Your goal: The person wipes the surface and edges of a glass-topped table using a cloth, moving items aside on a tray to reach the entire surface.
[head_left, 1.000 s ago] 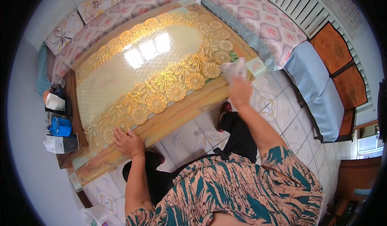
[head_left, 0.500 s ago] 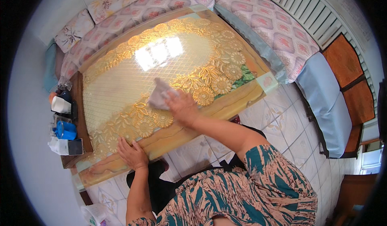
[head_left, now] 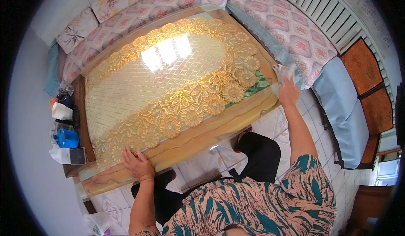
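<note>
A table with a glossy clear top and wood-look edges stretches before me, covered by a gold flower-patterned table mat. At its right corner my right hand has its fingers on a pale grey cloth, somewhat blurred by motion. My left hand lies flat on the near left edge, fingers spread, holding nothing. Bright window light reflects off the far middle of the tabletop.
Along the left end, a wooden tray bears a white cup, a blue mug and a tissue pack. Patterned sofa covers line the far and right sides. A blue cloth-draped seat stands right.
My right hand has swept the cloth from the middle of the table to its right corner. My left hand has stayed at the near left edge.
</note>
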